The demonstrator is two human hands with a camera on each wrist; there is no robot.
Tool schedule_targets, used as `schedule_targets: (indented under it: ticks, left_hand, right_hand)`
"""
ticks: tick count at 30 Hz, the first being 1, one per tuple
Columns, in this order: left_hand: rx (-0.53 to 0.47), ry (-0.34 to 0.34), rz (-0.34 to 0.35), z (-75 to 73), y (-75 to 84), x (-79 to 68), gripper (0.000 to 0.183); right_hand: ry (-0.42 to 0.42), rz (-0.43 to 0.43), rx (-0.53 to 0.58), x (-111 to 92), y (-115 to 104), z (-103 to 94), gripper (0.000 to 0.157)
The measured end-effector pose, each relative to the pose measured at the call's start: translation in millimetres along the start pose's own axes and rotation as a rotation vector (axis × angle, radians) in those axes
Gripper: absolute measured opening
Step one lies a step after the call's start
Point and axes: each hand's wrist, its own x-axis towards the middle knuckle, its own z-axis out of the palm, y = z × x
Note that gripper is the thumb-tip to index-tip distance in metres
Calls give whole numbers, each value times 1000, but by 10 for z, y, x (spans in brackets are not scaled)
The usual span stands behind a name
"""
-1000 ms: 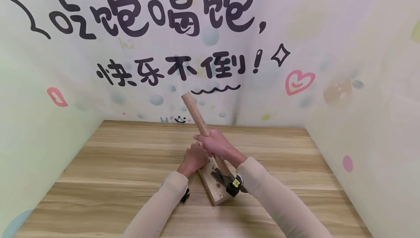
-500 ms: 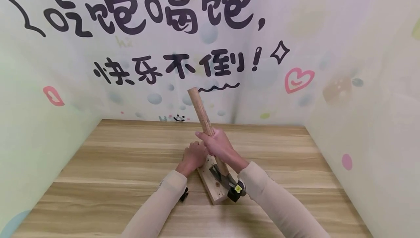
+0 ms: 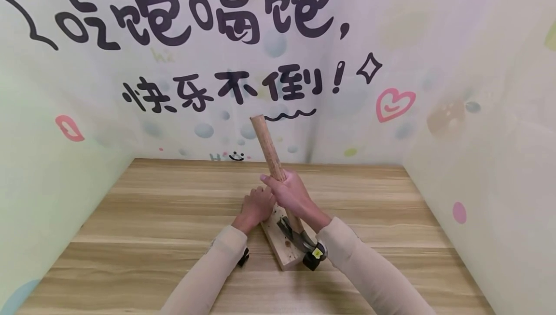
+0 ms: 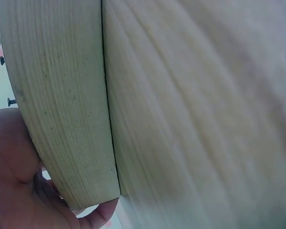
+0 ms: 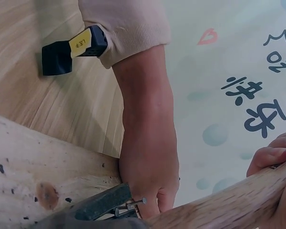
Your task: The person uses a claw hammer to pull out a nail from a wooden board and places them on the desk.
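Note:
A pale wooden block (image 3: 272, 235) with dark specks lies lengthwise on the table. My left hand (image 3: 258, 205) grips its far end, fingers curled round the end face in the left wrist view. My right hand (image 3: 294, 193) holds a claw hammer (image 3: 266, 143) by its wooden handle, which leans up and away to the left. The hammer's dark head rests low over the block, claw pointing left. In the right wrist view, nails (image 5: 131, 206) show right at the claw (image 5: 105, 201). Two nails (image 4: 11, 101) stick out of the block's face in the left wrist view.
The wood-grain table (image 3: 173, 199) meets a back wall (image 3: 356, 127) printed with large black characters, and side walls stand left and right. Black wrist cameras (image 3: 312, 259) hang at both sleeves, the right one close beside the hammer head.
The hammer handle's top end has swung slightly right and stands a little more upright. My right hand has shifted slightly right with it. The left hand keeps its hold on the block.

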Motion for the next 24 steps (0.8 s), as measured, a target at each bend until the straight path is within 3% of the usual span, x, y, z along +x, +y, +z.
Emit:
schedule_targets:
  ticks: [24]
  left_hand:
    - [-85,-43,-21,-16,2,-12,46]
  right_hand:
    - [31,-36,45,-130,27,-65,34]
